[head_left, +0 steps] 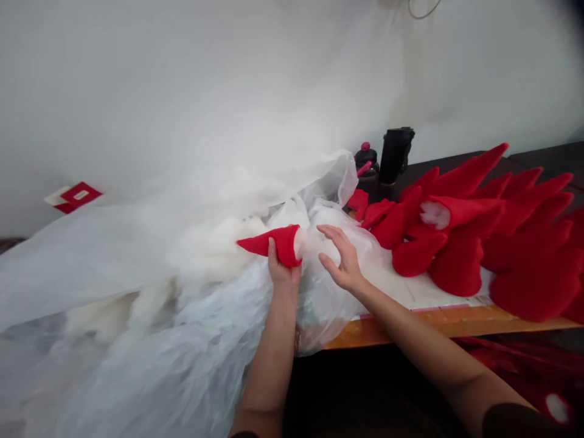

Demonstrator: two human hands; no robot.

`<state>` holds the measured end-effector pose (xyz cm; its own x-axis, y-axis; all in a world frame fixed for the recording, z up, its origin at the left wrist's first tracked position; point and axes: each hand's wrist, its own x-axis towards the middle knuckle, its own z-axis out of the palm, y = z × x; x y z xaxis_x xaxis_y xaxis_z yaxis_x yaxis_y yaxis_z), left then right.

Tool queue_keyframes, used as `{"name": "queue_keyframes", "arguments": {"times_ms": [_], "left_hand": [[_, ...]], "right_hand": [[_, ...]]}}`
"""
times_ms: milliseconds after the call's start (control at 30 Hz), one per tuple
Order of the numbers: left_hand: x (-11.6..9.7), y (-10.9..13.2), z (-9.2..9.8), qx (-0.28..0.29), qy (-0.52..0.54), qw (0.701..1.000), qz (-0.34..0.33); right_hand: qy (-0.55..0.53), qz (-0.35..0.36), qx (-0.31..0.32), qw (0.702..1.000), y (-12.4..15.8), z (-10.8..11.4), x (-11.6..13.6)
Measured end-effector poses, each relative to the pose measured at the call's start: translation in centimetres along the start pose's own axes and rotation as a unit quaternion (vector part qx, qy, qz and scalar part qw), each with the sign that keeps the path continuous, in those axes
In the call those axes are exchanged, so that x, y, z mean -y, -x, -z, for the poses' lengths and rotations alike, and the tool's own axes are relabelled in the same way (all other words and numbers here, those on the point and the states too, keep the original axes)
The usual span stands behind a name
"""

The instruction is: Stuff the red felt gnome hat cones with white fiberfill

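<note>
1. Nearest the camera, the person's two bare forearms rise from the bottom edge of the head view, and a dark sleeve [506, 421] covers the right arm at the lower right.
2. The left hand [283, 269] is closed in a narrow grip on a red felt cone [274, 244], wrapped around its wide end, with the point sticking out to the left. White polyester stuffing [297, 241] shows at the cone's open mouth.
3. The right hand [342, 258] is open wide, its fingers [329, 230] spread and curved, just beside the cone. It sits over a bulging clear plastic bag [326, 292]; whether the fingertips press the plastic, I cannot tell.
4. The bag spreads across the left of the view and hangs past the near edge of the worktop. More loose stuffing [210, 249] fills it.
5. The worktop's [438, 323] orange wooden front edge runs off to the right. A white paper sheet [438, 292] lies on it beneath a heap of red felt cones [515, 243]. One cone [456, 212] in the heap has white filling at its mouth.
6. Beyond the bag, a black tumbler [395, 155] stands beside a dark bottle [366, 163] with a pink cap.
7. A red-and-white card [73, 196] shows at the far left, against a white wall [182, 79]. Red cloth [515, 365] lies below the worktop at the right.
</note>
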<state>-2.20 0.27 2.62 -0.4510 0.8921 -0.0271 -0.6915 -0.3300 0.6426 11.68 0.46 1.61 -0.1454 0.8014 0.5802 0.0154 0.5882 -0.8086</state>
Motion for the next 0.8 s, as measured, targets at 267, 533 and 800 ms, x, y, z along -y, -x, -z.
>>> {"name": "queue_keyframes", "arguments": {"times_ms": [267, 533, 800], "left_hand": [[1.2, 1.5, -0.7, 0.085, -0.191, 0.973, -0.097], [1.8, 0.2, 0.2, 0.104, -0.115, 0.984, 0.083], [1.3, 0.0, -0.3, 0.034, -0.083, 0.975, 0.204]], "right_hand": [[-0.253, -0.235, 0.026, 0.938, -0.7, -1.1, -0.9], [-0.283, -0.298, -0.099, 0.906, -1.0, -1.0, -3.0], [-0.322, -0.319, -0.127, 0.882, -1.0, -1.1, -3.0]]}}
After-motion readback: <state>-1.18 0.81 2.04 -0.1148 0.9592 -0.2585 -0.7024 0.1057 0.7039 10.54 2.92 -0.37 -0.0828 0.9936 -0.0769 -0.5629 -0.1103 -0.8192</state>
